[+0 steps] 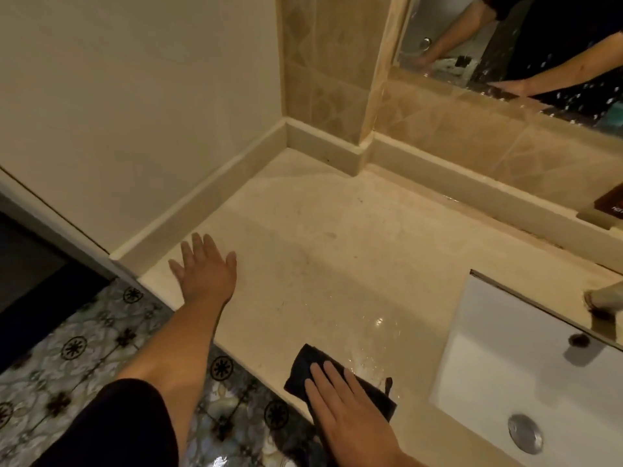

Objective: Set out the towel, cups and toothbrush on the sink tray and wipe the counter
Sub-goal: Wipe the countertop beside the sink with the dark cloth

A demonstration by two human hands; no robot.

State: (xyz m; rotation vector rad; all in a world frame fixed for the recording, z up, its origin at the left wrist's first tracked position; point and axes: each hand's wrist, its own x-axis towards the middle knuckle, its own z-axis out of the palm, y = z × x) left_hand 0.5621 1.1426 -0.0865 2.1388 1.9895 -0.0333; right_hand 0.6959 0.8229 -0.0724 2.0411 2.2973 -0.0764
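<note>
Flat palms on the wet table

The right hand [347, 402] presses flat, fingers spread, its grip unclenched, on a dark cloth [305, 369] near the table [337, 230] front edge, beside the white sink [505, 365]. The left hand [202, 267] rests splayed, empty, arm outstretched, at the table's left end

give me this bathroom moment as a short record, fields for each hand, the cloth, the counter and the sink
left hand: flat, fingers spread, resting on the counter near its left end, holding nothing
right hand: palm down, pressing the dark cloth at the counter's front edge
dark cloth: crumpled, partly under the right hand, left of the sink
counter: beige stone, wet patch glinting beside the cloth
sink: white basin, metal drain at bottom
stage: wiping under way
</note>
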